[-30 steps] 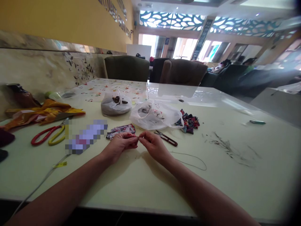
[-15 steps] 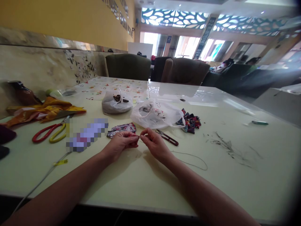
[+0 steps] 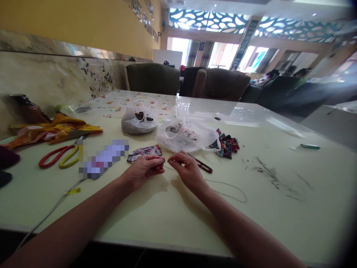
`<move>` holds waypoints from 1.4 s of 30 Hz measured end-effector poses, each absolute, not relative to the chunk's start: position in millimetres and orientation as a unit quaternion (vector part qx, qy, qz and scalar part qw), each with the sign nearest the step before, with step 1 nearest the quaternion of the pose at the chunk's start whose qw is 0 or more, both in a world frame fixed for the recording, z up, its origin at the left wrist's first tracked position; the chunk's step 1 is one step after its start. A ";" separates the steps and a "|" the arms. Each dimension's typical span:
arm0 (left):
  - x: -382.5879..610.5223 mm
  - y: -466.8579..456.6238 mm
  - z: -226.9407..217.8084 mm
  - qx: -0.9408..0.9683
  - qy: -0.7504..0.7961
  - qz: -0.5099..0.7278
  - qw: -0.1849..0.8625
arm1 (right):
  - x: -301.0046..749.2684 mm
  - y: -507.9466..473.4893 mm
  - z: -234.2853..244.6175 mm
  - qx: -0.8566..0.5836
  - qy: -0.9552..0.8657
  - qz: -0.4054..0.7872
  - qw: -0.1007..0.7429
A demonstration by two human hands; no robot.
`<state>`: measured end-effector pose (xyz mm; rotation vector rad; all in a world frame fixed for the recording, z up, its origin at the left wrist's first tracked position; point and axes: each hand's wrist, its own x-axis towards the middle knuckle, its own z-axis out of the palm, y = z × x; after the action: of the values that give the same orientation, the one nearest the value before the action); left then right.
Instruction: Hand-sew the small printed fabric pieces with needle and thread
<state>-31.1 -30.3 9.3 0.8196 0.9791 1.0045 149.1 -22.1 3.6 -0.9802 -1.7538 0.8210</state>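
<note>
My left hand [image 3: 143, 169] is closed in a pinch on a small piece of red cloth [image 3: 161, 168], only partly showing past the fingers. Just to its right, my right hand [image 3: 185, 169] has thumb and forefinger pressed together; whatever sits between them is too small to make out. A thin dark thread [image 3: 237, 187] loops over the table on the far side of my right wrist. Thread snips [image 3: 205, 167] lie partly hidden behind my right hand. Folded patterned fabric pieces [image 3: 147, 151] rest just behind my left hand.
Behind the hands stand a white plastic bag [image 3: 192, 138] and a smaller bag [image 3: 135, 125]. Small sewn patterned pieces [image 3: 228, 143] lie right of them. At left are scissors [image 3: 52, 158], a blurred-out phone-like item [image 3: 106, 158] with a cable and yellow cloth [image 3: 64, 130]. Thread scraps [image 3: 270, 175] lie right.
My right hand has moved slightly right, away from the left fingertips, opening a small gap. The left hand still pinches the red cloth. The view has shifted a little.
</note>
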 end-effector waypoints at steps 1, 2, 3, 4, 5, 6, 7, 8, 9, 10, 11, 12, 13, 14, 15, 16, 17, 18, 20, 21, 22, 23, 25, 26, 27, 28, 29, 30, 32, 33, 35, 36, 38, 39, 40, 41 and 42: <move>-31.0 -30.3 9.4 0.365 0.438 0.449 0.688 | 149.0 -22.0 3.1 -0.400 -0.713 0.336 0.468; -30.9 -30.3 9.3 0.365 0.438 0.448 0.689 | 148.9 -21.9 2.6 -0.401 -0.711 0.337 0.468; -30.9 -30.2 9.1 0.364 0.437 0.448 0.690 | 148.9 -21.9 2.3 -0.402 -0.710 0.338 0.469; -31.0 -30.1 8.8 0.365 0.436 0.448 0.690 | 148.9 -21.8 2.1 -0.401 -0.710 0.339 0.469; -31.0 -30.0 8.4 0.367 0.434 0.448 0.690 | 148.9 -21.8 2.0 -0.401 -0.709 0.340 0.470; -31.2 -29.9 8.0 0.369 0.432 0.448 0.691 | 149.0 -21.8 2.2 -0.401 -0.709 0.340 0.469; -31.3 -29.8 7.6 0.371 0.431 0.447 0.691 | 149.1 -21.8 2.4 -0.402 -0.710 0.340 0.468; -31.5 -29.7 7.3 0.372 0.430 0.445 0.692 | 149.2 -21.9 2.6 -0.403 -0.711 0.339 0.466; -31.6 -29.7 7.1 0.373 0.430 0.444 0.692 | 149.4 -21.9 2.8 -0.406 -0.712 0.338 0.463; -31.7 -29.7 7.0 0.373 0.430 0.442 0.693 | 149.5 -22.0 2.9 -0.408 -0.712 0.338 0.461; -31.6 -29.8 7.1 0.373 0.430 0.441 0.693 | 149.6 -22.1 2.9 -0.410 -0.712 0.338 0.460; -31.5 -30.0 7.4 0.373 0.430 0.441 0.694 | 149.7 -22.1 2.9 -0.409 -0.712 0.339 0.459; -31.4 -30.3 7.9 0.373 0.430 0.441 0.694 | 149.8 -22.1 2.9 -0.408 -0.712 0.342 0.458; -31.1 -30.6 8.5 0.372 0.429 0.440 0.695 | 150.0 -22.0 2.8 -0.406 -0.712 0.345 0.458; -30.8 -30.9 9.1 0.372 0.429 0.440 0.696 | 150.1 -21.8 2.6 -0.403 -0.711 0.350 0.458; -30.5 -31.2 9.9 0.372 0.428 0.439 0.697 | 150.3 -21.5 2.5 -0.402 -0.709 0.356 0.457; -30.2 -31.5 10.5 0.372 0.427 0.439 0.697 | 150.6 -21.2 2.4 -0.401 -0.708 0.361 0.456; -30.0 -31.8 11.1 0.372 0.426 0.440 0.698 | 150.8 -20.9 2.3 -0.401 -0.705 0.366 0.455; -29.7 -32.2 11.9 0.373 0.422 0.441 0.698 | 151.3 -20.4 2.1 -0.401 -0.702 0.374 0.455; -29.7 -32.4 12.1 0.374 0.421 0.442 0.698 | 151.4 -20.2 2.1 -0.400 -0.701 0.376 0.454; -29.8 -32.4 12.0 0.375 0.419 0.442 0.699 | 151.5 -20.0 2.1 -0.399 -0.700 0.379 0.455; -29.9 -32.4 11.9 0.375 0.418 0.441 0.700 | 151.6 -19.8 2.0 -0.397 -0.700 0.382 0.455; -30.4 -32.2 11.3 0.374 0.414 0.441 0.703 | 151.7 -19.3 1.6 -0.393 -0.698 0.386 0.458; -30.6 -32.1 11.0 0.374 0.412 0.441 0.704 | 151.8 -18.9 1.2 -0.391 -0.697 0.387 0.459; -30.8 -31.9 10.6 0.375 0.410 0.440 0.705 | 151.9 -18.4 0.7 -0.389 -0.697 0.388 0.461; -31.0 -31.7 10.3 0.376 0.408 0.440 0.706 | 152.1 -17.8 0.1 -0.387 -0.696 0.390 0.462; -31.2 -31.6 9.9 0.377 0.406 0.439 0.707 | 152.2 -17.2 -0.5 -0.384 -0.695 0.394 0.463; -31.4 -31.4 9.5 0.378 0.404 0.437 0.709 | 152.3 -16.5 -1.2 -0.380 -0.692 0.400 0.465; -31.9 -31.2 8.6 0.378 0.398 0.433 0.715 | 152.4 -15.5 -2.2 -0.367 -0.680 0.428 0.468; -32.2 -31.2 8.2 0.379 0.395 0.429 0.718 | 152.3 -15.2 -2.5 -0.358 -0.671 0.450 0.469; -32.7 -31.4 7.3 0.381 0.391 0.423 0.723 | 151.8 -15.2 -2.6 -0.336 -0.650 0.497 0.467; -32.9 -31.5 6.9 0.382 0.391 0.420 0.724 | 151.5 -15.4 -2.6 -0.327 -0.642 0.515 0.465; -32.7 -31.9 6.1 0.382 0.392 0.417 0.725 | 150.8 -15.8 -2.7 -0.316 -0.635 0.533 0.461; -32.4 -32.1 5.7 0.381 0.393 0.418 0.725 | 150.6 -15.8 -2.9 -0.317 -0.636 0.533 0.459; -32.0 -32.3 5.3 0.380 0.395 0.421 0.723 | 150.5 -15.6 -3.2 -0.321 -0.638 0.530 0.457; -31.5 -32.4 5.1 0.378 0.396 0.425 0.721 | 150.7 -15.1 -3.5 -0.326 -0.641 0.524 0.455; -31.0 -32.5 5.0 0.376 0.395 0.432 0.718 | 151.1 -14.4 -3.8 -0.333 -0.644 0.519 0.454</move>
<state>-31.0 -32.5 5.0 0.8316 0.8748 0.9553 151.1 -14.4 -3.8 -0.8214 -1.5889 1.2812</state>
